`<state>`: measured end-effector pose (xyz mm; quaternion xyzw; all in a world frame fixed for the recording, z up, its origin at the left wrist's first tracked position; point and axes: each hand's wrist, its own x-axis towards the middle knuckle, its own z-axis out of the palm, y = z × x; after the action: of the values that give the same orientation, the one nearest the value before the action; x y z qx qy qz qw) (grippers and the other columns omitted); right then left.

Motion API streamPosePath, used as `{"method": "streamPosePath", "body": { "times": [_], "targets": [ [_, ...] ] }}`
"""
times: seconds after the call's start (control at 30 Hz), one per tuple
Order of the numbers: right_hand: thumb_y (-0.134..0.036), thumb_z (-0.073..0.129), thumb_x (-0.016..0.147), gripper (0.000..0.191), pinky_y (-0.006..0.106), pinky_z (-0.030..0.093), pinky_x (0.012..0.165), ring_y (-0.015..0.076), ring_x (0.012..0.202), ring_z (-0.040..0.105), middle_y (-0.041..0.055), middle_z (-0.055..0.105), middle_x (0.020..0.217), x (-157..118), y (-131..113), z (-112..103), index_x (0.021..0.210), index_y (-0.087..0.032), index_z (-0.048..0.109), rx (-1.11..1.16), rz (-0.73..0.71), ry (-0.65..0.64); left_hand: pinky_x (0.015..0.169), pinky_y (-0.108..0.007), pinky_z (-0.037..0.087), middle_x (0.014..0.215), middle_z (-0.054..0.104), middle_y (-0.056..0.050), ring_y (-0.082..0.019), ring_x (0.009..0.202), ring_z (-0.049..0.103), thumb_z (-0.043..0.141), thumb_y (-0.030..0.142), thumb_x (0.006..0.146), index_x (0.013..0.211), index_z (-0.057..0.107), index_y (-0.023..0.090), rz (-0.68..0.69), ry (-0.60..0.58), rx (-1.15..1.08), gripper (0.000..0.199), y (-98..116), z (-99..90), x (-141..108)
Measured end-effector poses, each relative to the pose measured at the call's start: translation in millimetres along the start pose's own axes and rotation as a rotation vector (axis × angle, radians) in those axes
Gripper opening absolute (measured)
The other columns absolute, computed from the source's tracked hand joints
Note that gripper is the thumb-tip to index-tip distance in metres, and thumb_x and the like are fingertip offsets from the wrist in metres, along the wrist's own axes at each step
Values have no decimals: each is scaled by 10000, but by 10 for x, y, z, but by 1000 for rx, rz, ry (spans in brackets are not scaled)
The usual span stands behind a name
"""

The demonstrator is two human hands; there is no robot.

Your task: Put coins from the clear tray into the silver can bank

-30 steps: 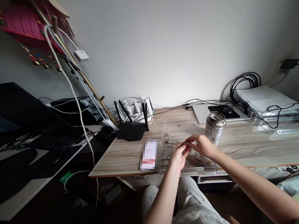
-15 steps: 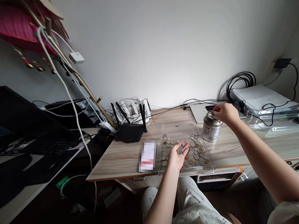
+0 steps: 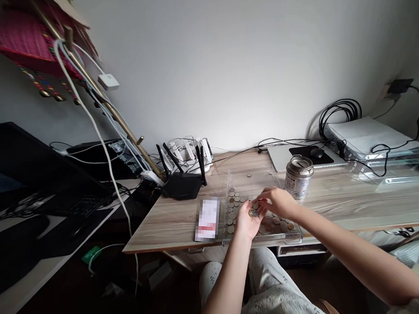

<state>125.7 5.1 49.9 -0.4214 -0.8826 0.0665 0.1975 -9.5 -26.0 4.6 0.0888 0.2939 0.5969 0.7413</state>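
My left hand [image 3: 246,222] lies palm up over a clear plastic tray [image 3: 254,177] on the wooden desk and cups a few coins [image 3: 252,212]. My right hand [image 3: 276,202] reaches into that palm, its fingertips pinching at a coin there. Several more coins [image 3: 233,207] lie loose on the tray's floor around both hands. A metal tin money box [image 3: 299,176] with a slot in its lid stands upright just beyond the tray's right side, a hand's width from my right hand.
A phone [image 3: 208,218] lies left of the tray. A black router [image 3: 181,182] with antennas and tangled cables sit behind it. At the back right are a mouse on a black pad [image 3: 316,152], a laptop and stacked clear trays [image 3: 390,151]. A dark monitor [image 3: 24,164] stands to the left.
My right hand was at the tin's lid half a second ago and has come back down to the coins in my left palm. The left hand stayed over the tray.
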Motion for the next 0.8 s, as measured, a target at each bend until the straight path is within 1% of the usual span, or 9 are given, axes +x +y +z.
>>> {"method": "streamPosePath", "body": {
  "times": [0.1, 0.17, 0.27, 0.37, 0.47, 0.57, 0.67, 0.73, 0.8],
  "targets": [
    [-260, 481, 791, 205, 226, 395, 610, 157, 772, 560, 33, 636, 797, -12, -95, 199, 813, -256, 685, -32, -16, -10, 629, -270, 519, 675, 588, -81, -142, 644, 601, 414, 276, 825, 750, 584, 105, -14, -6, 17, 252, -6, -17, 17],
    [-271, 456, 809, 234, 225, 379, 573, 152, 729, 559, 36, 637, 763, 5, -40, 119, 748, -235, 680, -64, 6, 36, 672, -287, 518, 734, 608, -108, -163, 714, 618, 411, 292, 829, 764, 583, 94, -38, -33, 32, 270, -6, -22, 10],
    [-336, 429, 826, 268, 226, 373, 565, 143, 691, 559, 37, 650, 771, 65, 211, -268, 799, -225, 672, -73, 132, 236, 751, -318, 503, 938, 622, -174, -219, 913, 607, 417, 291, 826, 822, 580, 82, -57, -76, 44, 265, -2, -16, -17],
    [-419, 457, 786, 298, 238, 373, 557, 156, 679, 560, 44, 657, 785, 150, 565, -710, 843, -217, 668, -139, 415, 434, 777, -317, 494, 1040, 600, -194, -238, 1000, 577, 423, 282, 820, 892, 578, 75, -56, -85, 65, 268, 1, -9, -36],
    [-413, 527, 702, 258, 249, 362, 534, 179, 689, 561, 53, 650, 765, 227, 841, -923, 774, -218, 680, -260, 642, 372, 787, -312, 491, 1075, 587, -205, -243, 1022, 566, 421, 282, 819, 943, 575, 67, -48, -79, 71, 292, 3, -14, -34],
    [-354, 557, 652, 198, 252, 364, 544, 182, 706, 562, 55, 640, 771, 269, 961, -915, 728, -224, 686, -307, 728, 246, 796, -320, 488, 1091, 580, -207, -250, 1037, 556, 421, 288, 818, 972, 570, 67, -43, -87, 63, 307, 3, -27, -25],
    [-334, 567, 645, 176, 261, 372, 566, 187, 728, 559, 59, 633, 784, 262, 966, -875, 719, -227, 686, -320, 761, 214, 800, -322, 485, 1092, 578, -213, -252, 1033, 559, 427, 291, 815, 983, 567, 63, -43, -89, 64, 315, 5, -33, -25],
    [-364, 577, 653, 206, 271, 377, 573, 203, 753, 555, 72, 628, 826, 229, 908, -856, 754, -221, 687, -326, 752, 252, 801, -326, 482, 1087, 581, -215, -253, 1028, 561, 424, 295, 816, 989, 565, 62, -45, -89, 64, 322, 9, -30, -30],
    [-392, 537, 710, 267, 280, 383, 583, 219, 803, 546, 89, 617, 900, 176, 775, -794, 846, -212, 679, -316, 653, 370, 800, -335, 480, 1078, 588, -208, -254, 1027, 561, 417, 301, 821, 991, 565, 69, -54, -90, 61, 324, 13, -24, -37]
  ]
}}
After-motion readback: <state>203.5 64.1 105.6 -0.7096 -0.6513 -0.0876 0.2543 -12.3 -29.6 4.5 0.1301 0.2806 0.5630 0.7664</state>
